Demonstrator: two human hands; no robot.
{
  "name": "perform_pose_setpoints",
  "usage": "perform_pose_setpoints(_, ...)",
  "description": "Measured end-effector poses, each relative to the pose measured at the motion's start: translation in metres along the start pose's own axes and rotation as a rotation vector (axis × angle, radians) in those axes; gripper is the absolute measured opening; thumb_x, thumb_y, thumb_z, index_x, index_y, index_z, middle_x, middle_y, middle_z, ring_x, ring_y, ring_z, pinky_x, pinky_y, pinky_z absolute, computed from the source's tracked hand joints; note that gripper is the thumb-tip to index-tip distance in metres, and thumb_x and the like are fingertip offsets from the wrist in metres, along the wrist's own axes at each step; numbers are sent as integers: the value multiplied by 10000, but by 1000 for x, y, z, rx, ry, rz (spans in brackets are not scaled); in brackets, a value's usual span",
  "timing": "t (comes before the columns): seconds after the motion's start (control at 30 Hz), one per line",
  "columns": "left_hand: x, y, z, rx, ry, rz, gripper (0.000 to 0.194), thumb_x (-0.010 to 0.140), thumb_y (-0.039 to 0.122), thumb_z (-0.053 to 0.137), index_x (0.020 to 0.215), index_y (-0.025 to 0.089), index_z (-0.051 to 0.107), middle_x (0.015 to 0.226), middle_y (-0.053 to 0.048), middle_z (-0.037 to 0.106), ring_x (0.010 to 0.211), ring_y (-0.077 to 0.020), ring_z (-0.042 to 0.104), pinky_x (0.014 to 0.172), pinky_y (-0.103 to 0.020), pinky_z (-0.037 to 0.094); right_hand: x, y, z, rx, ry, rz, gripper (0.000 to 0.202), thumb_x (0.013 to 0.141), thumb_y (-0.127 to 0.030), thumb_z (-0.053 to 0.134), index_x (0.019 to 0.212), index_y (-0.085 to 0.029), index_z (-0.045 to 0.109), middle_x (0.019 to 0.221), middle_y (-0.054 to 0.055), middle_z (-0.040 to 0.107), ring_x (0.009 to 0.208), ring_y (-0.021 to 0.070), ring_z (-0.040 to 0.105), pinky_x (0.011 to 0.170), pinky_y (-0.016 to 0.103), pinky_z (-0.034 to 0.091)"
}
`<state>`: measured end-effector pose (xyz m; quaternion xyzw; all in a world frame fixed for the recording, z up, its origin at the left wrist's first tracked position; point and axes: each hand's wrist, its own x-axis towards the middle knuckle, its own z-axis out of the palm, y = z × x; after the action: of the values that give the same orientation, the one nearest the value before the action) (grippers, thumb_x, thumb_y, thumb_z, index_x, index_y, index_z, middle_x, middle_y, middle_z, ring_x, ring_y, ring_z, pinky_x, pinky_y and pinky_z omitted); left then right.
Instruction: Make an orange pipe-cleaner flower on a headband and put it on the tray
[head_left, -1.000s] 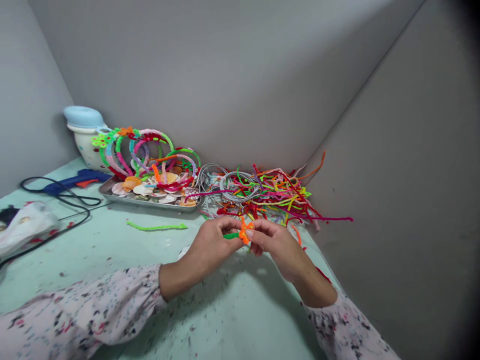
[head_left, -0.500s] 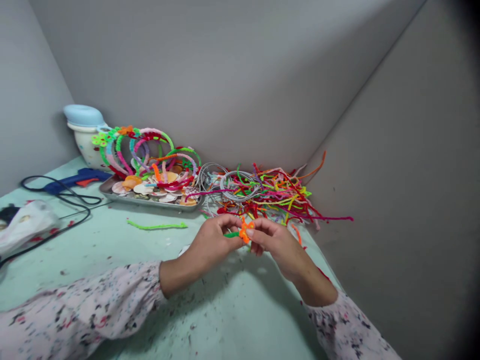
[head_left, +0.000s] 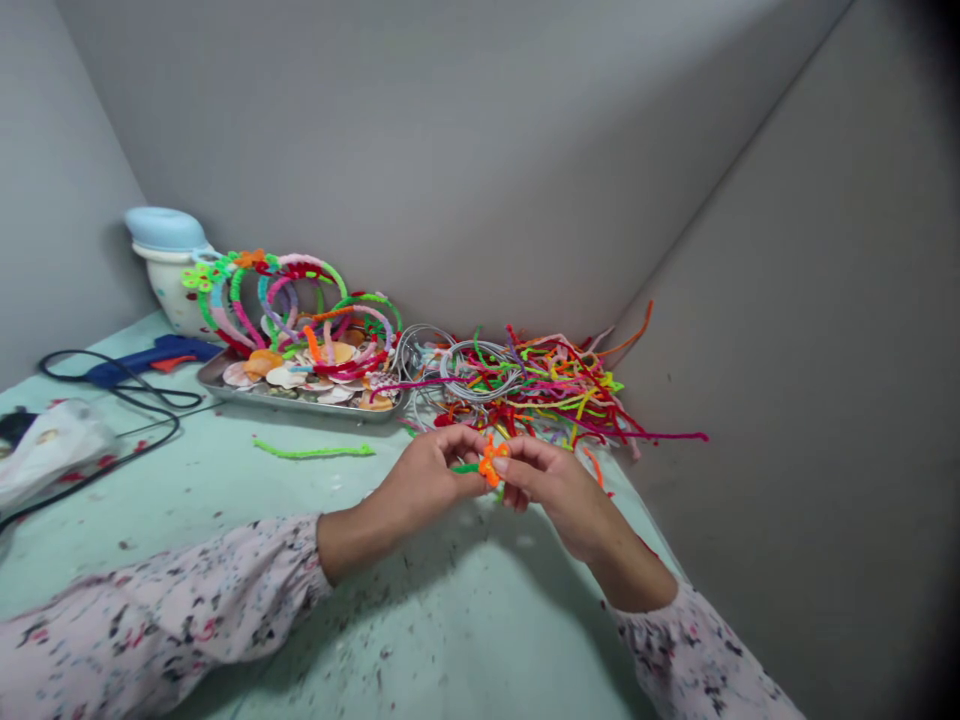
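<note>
Currently two hands are at work, both pinched narrow on one orange flower of fuzzy stem. The flower sits between the fingertips, above the tabletop; petal count is partly covered by the fingers.

Left hand: thumb and forefinger at the flower's left edge, one green fuzzy stem running from the flower back into the gap between them. Right hand: thumb tip on the flower's right side, forefinger at its upper right, other fingers curled below.

Counts, surroundings: one lime fuzzy stem flat on the tabletop, left of the hands. One metal tray behind it, holding many shells; several fuzzy rings stand in it, overlapping, exact number not resolvable. Grey wire coils, at least two, lie right of the tray, against a heap of coloured fuzzy stems, too tangled to count. Far left: one pale jar with one blue lid, small coloured marks on its side too blurred to identify; one blue glue gun; one white bag.
</note>
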<state>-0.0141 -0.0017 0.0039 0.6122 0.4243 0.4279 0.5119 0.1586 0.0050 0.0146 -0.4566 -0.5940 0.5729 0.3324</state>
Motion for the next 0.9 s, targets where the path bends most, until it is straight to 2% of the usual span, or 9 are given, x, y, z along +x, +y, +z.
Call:
perform_pose_setpoints(0.1, -1, 1, 0, -1, 10, 3, 266, 640, 167, 649, 902, 151, 604, 857, -21, 638, 791, -139, 574, 712, -249, 439, 0, 1, 0, 10, -7, 2, 200, 735, -360, 663, 776, -178, 589, 606, -38, 552, 537, 97, 503, 533, 236, 389)
perform_pose_setpoints(0.37, -4, 10, 1, 61, 65, -56, 147, 653, 216, 654, 777, 141, 633, 760, -15, 641, 695, -127, 557, 645, -237, 430, -1, -3, 3, 14, 28, -3, 217, 724, -374, 662, 776, -187, 565, 611, -39, 539, 542, 103, 509, 528, 236, 391)
perform_pose_setpoints(0.7, -6, 6, 1, 84, 133, -47, 148, 663, 281, 683, 727, 150, 666, 714, -10, 668, 659, -129, 572, 623, -234, 433, -1, -4, 4, 14, 43, 5, 217, 732, -379, 659, 780, -188, 568, 600, -45, 539, 529, 100, 495, 518, 240, 370)
perform_pose_setpoints(0.9, -6, 5, 2, 120, 141, -47, 110, 676, 249, 649, 719, 148, 647, 694, 0, 639, 653, -122, 549, 615, -229, 417, -1, -5, 5, 1, 39, 1, 205, 738, -367, 653, 766, -184, 565, 595, -47, 530, 519, 95, 489, 515, 236, 372)
